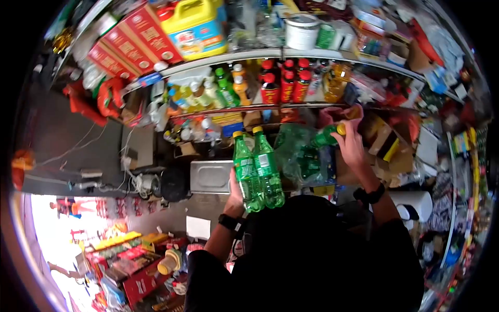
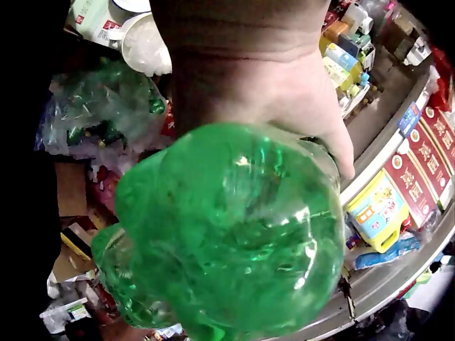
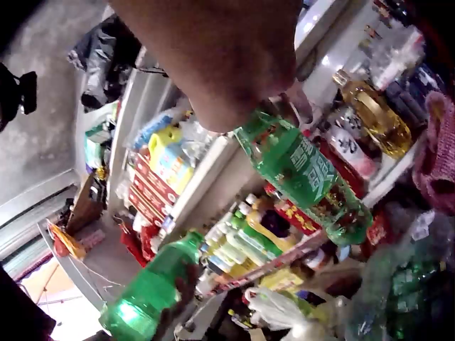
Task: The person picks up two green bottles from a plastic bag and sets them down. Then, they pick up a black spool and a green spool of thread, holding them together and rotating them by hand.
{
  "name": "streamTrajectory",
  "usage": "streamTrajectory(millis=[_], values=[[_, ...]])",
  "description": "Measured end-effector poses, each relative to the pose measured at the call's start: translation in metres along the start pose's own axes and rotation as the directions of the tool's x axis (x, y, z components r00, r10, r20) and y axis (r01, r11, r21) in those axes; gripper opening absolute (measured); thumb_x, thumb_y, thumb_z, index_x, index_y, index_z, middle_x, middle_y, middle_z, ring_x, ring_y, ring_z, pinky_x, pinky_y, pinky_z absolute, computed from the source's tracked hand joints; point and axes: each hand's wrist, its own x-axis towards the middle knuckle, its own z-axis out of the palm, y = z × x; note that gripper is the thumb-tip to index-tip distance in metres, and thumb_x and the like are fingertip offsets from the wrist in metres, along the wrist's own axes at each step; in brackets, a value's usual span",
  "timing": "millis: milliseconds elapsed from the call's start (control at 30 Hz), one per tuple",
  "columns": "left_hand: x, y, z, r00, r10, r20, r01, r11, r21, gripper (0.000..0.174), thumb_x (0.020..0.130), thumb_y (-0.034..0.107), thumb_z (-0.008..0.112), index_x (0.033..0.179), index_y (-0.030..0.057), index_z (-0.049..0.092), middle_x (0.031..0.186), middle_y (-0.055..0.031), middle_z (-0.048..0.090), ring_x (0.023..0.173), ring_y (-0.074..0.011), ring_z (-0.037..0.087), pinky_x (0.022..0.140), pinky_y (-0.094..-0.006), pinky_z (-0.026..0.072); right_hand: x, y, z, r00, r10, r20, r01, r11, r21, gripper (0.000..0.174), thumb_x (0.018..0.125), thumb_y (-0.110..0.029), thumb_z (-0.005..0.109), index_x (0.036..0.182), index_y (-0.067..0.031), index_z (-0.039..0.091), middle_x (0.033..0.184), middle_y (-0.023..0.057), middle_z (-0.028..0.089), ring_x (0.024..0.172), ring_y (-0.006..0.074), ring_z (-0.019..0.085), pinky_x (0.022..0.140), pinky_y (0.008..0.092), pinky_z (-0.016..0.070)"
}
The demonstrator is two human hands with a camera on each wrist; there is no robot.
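The left hand (image 1: 236, 190) grips 2 green bottles (image 1: 266, 169), its fingers curled at their lower sides, though much of the grasp is hidden behind them. They stand side by side, yellow caps farthest from those fingers, probably paired so that 1 hand can support both. The right hand (image 1: 353, 148) has its fingers closed about the capped neck of another green bottle (image 1: 324, 137), whose body extends from the fingertips toward the left hand; the narrow neck likely gives an easy hold. Between the 2 hands, just beside the right fingers, a clear plastic bag (image 1: 289, 148) holds more green bottles (image 1: 310, 162), probably to keep them together. Beyond both hands' fingers run stocked shelves (image 1: 244, 54).
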Motion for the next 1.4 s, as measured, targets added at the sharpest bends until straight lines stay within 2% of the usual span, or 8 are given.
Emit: streamTrajectory(millis=[133, 200, 333, 500, 700, 1133, 1267, 1400], values=[[0.022, -0.003, -0.001, 0.998, -0.035, 0.054, 0.036, 0.999, -0.005, 0.098, 0.088, 0.082, 0.035, 0.153, 0.0087, 0.036, 0.149, -0.0190, 0.046, 0.131, -0.0412, 0.050, 0.109, -0.0587, 0.0408, 0.029, -0.036, -0.034, 0.989, 0.014, -0.146, 0.025, 0.964, 0.263, 0.040, 0.094, -0.015, 0.069, 0.128, -0.0075, 0.049, 0.092, 0.0195, 0.065, 0.083, 0.0386, 0.066, 0.071, 0.0435, 0.0514], [0.020, -0.007, 0.010, 1.000, -0.013, 0.028, 0.012, 1.000, 0.021, 0.087, 0.093, 0.076, 0.036, 0.146, 0.0081, 0.046, 0.140, -0.0159, 0.055, 0.124, -0.0372, 0.056, 0.103, -0.0553, 0.0460, 0.043, -0.051, -0.046, 0.961, -0.056, -0.271, 0.084, 0.992, 0.091, 0.037, 0.098, -0.017, 0.063, 0.132, -0.0090, 0.050, 0.091, 0.0167, 0.066, 0.083, 0.0313, 0.067, 0.072, 0.0394, 0.0520], [0.046, -0.008, -0.038, 0.970, 0.064, -0.233, -0.036, 0.992, 0.124, 0.073, 0.095, 0.070, 0.042, 0.135, 0.0106, 0.056, 0.123, -0.0112, 0.065, 0.108, -0.0311, 0.063, 0.093, -0.0471, 0.0524, 0.063, -0.088, -0.056, 0.983, 0.167, -0.071, -0.089, 0.784, 0.614, 0.034, 0.106, -0.035, 0.047, 0.127, -0.0097, 0.056, 0.095, 0.0105, 0.067, 0.079, 0.0178, 0.066, 0.070, 0.0304, 0.0512], [0.052, -0.017, 0.004, 0.999, -0.018, -0.051, 0.021, 0.998, 0.065, 0.091, 0.090, 0.082, 0.030, 0.147, 0.0129, 0.045, 0.140, -0.0148, 0.056, 0.125, -0.0371, 0.055, 0.107, -0.0582, 0.0417, 0.078, -0.115, -0.018, 0.981, 0.075, 0.179, -0.174, 0.741, 0.649, 0.039, 0.105, -0.040, 0.047, 0.117, -0.0049, 0.060, 0.110, 0.0104, 0.063, 0.106, 0.0217, 0.060, 0.095, 0.0361, 0.0436], [0.033, -0.026, 0.038, 1.000, -0.028, -0.005, 0.028, 0.999, 0.045, 0.084, 0.094, 0.075, 0.034, 0.148, 0.0122, 0.044, 0.139, -0.0129, 0.056, 0.123, -0.0344, 0.057, 0.103, -0.0534, 0.0484, 0.075, -0.138, 0.029, 0.968, -0.004, 0.252, -0.132, 0.844, 0.521, 0.046, 0.102, -0.046, 0.051, 0.119, -0.0051, 0.059, 0.100, 0.0194, 0.068, 0.096, 0.0352, 0.066, 0.083, 0.0444, 0.0483], [0.018, -0.030, 0.020, 0.997, -0.079, -0.026, 0.079, 0.997, -0.003, 0.085, 0.091, 0.073, 0.046, 0.147, 0.0091, 0.046, 0.141, -0.0171, 0.056, 0.125, -0.0368, 0.056, 0.106, -0.0571, 0.0447, 0.059, -0.176, 0.056, 0.920, 0.081, 0.383, -0.154, 0.975, 0.162, 0.046, 0.101, -0.038, 0.055, 0.126, -0.0002, 0.061, 0.096, 0.0274, 0.070, 0.095, 0.0412, 0.068, 0.085, 0.0480, 0.0509], [0.007, -0.032, 0.030, 0.997, 0.007, -0.073, 0.008, 0.980, 0.200, 0.087, 0.090, 0.075, 0.045, 0.147, 0.0098, 0.046, 0.141, -0.0171, 0.056, 0.124, -0.0368, 0.057, 0.105, -0.0571, 0.0452, 0.057, -0.179, 0.062, 0.911, 0.108, 0.398, -0.151, 0.985, 0.079, 0.045, 0.099, -0.036, 0.058, 0.120, 0.0026, 0.065, 0.097, 0.0292, 0.069, 0.096, 0.0426, 0.067, 0.088, 0.0491, 0.0510], [0.009, -0.034, 0.017, 0.996, -0.075, -0.053, 0.077, 0.997, 0.029, 0.087, 0.091, 0.076, 0.042, 0.147, 0.0101, 0.046, 0.141, -0.0174, 0.056, 0.124, -0.0373, 0.057, 0.106, -0.0576, 0.0451, 0.055, -0.169, 0.068, 0.896, 0.113, 0.430, -0.152, 0.987, 0.059, 0.045, 0.099, -0.037, 0.056, 0.119, 0.0028, 0.065, 0.101, 0.0293, 0.069, 0.099, 0.0433, 0.066, 0.090, 0.0496, 0.0504]])
